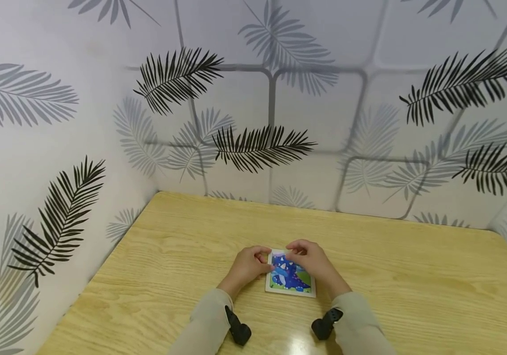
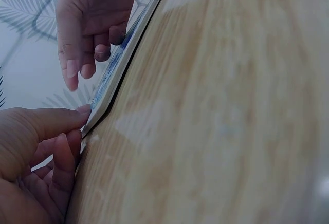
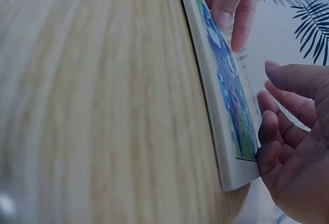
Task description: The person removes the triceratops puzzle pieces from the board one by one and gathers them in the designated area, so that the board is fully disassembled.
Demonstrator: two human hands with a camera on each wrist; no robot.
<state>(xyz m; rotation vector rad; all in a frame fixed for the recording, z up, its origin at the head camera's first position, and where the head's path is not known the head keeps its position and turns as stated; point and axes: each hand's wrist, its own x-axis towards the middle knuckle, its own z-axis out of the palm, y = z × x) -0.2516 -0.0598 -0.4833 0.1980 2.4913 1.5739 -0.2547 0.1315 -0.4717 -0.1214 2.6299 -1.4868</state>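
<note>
A small picture board (image 1: pixel 291 285) with a pale frame and a blue horned dinosaur on it lies flat on the wooden table. At its left edge is my left hand (image 1: pixel 249 266); the thumb lies on the rim and the fingers curl beside it, gripping the edge. My right hand (image 1: pixel 313 259) hovers at the upper right of the board, its thumb above the picture. The right wrist view shows the right hand (image 3: pixel 300 136) with loosely bent fingers, thumb and forefinger apart, nothing between them. Some of its fingers are close to the board's side; contact is hard to tell.
The wooden table (image 1: pixel 169 236) spreads out around the board. A wall (image 1: pixel 315 113) with dark and grey leaf prints rises behind the table and at its left. Black wrist cameras (image 1: pixel 237 328) sit on both sleeves.
</note>
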